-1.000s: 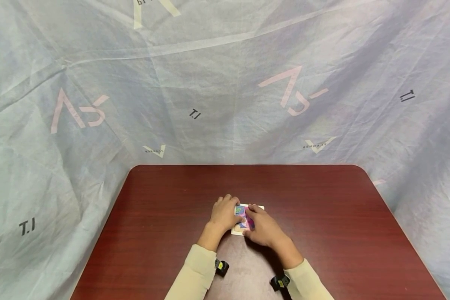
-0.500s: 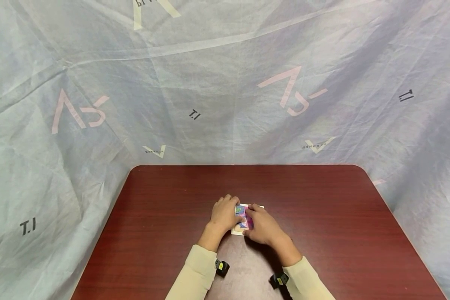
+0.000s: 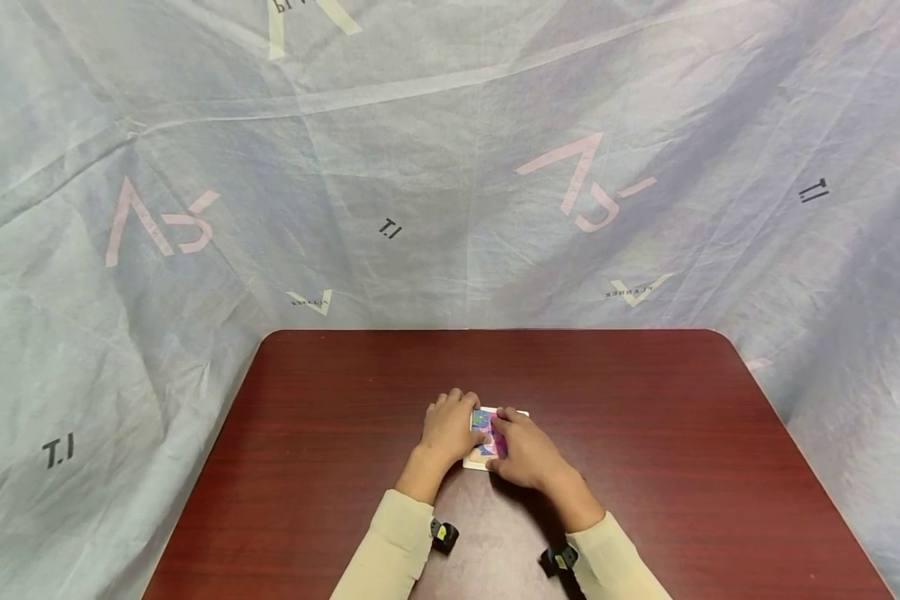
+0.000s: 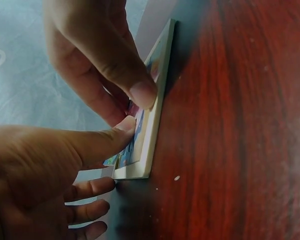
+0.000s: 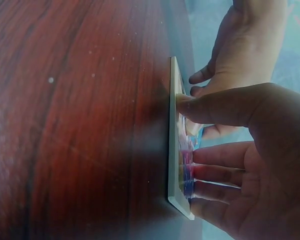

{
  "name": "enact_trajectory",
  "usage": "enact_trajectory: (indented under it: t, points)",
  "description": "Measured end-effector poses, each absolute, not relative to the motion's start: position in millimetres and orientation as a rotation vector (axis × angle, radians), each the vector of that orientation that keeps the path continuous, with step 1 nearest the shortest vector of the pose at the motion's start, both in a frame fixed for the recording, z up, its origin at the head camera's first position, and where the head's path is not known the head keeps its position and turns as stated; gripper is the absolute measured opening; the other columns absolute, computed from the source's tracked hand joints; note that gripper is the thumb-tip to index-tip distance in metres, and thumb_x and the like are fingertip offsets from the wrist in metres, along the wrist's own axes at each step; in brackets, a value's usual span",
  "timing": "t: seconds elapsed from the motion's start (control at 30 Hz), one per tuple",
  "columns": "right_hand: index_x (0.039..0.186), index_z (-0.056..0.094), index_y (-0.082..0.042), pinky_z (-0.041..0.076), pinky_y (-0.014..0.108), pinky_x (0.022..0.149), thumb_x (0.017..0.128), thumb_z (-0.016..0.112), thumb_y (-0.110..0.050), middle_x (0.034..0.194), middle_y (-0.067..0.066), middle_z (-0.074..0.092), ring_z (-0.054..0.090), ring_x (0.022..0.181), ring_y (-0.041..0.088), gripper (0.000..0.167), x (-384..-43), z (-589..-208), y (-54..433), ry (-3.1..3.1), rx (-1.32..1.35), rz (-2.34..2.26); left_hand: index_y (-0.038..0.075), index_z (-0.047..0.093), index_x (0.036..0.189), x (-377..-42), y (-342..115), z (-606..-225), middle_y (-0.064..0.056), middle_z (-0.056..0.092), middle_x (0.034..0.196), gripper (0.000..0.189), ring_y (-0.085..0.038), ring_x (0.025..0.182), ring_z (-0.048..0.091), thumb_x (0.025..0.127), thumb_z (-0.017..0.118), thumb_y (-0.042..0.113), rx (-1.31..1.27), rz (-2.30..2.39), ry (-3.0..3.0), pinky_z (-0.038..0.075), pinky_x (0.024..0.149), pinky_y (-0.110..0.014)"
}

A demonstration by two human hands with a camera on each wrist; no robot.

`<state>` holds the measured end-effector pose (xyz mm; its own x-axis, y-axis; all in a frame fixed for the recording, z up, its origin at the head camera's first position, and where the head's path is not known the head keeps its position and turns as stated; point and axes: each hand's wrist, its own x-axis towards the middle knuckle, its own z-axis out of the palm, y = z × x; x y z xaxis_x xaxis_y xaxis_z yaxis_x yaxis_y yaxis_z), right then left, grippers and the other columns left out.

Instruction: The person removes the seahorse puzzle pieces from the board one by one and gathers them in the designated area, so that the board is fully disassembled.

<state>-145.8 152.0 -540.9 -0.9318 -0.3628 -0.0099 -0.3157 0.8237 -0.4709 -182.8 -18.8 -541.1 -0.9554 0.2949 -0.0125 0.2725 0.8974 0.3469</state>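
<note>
A small flat picture puzzle (image 3: 483,457), colourful inside a pale raised border, lies on the table. My left hand (image 3: 447,427) is at its left side. In the left wrist view the left thumb (image 4: 110,142) rests on the picture with the index finger by the edge, and the other fingers spread clear of it. My right hand (image 3: 531,454) lies over the right part. The right wrist view has the right thumb (image 5: 215,106) touching the near border and fairly straight fingers (image 5: 220,175) pressing the picture. Both hands cover much of the puzzle.
The dark red wooden table (image 3: 330,383) carries a few tiny pale specks. A grey printed cloth (image 3: 450,167) hangs behind it and along both sides. Each wrist wears a black camera (image 3: 444,536) on a strap, close to the tabletop.
</note>
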Motion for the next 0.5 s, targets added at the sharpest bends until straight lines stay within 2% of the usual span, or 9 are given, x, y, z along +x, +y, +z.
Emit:
enact_trajectory:
  t: [0.23, 0.5]
  points:
    - [0.140, 0.061, 0.009, 0.047, 0.051, 0.117, 0.079, 0.088, -0.024, 0.149, 0.027, 0.059, 0.056, 0.141, 0.043, 0.075, -145.1, -540.9, 152.6, 2.909, -0.558, -0.736, 0.011, 0.067, 0.122, -178.5, -18.4, -540.4, -0.009, 0.063, 0.117, 0.053, -0.031, 0.111, 0.060, 0.083, 0.090, 0.038, 0.444, 0.623, 2.972, 0.050, 0.096, -0.048]
    - [0.142, 0.060, 0.009, 0.044, 0.053, 0.119, 0.079, 0.087, -0.024, 0.153, 0.027, 0.055, 0.051, 0.146, 0.044, 0.076, -145.7, -545.4, 153.9, 2.892, -0.547, -0.769, 0.010, 0.070, 0.137, -174.6, -17.1, -541.0, -0.010, 0.062, 0.120, 0.061, -0.029, 0.109, 0.059, 0.085, 0.088, 0.036, 0.442, 0.605, 2.978, 0.051, 0.097, -0.047]
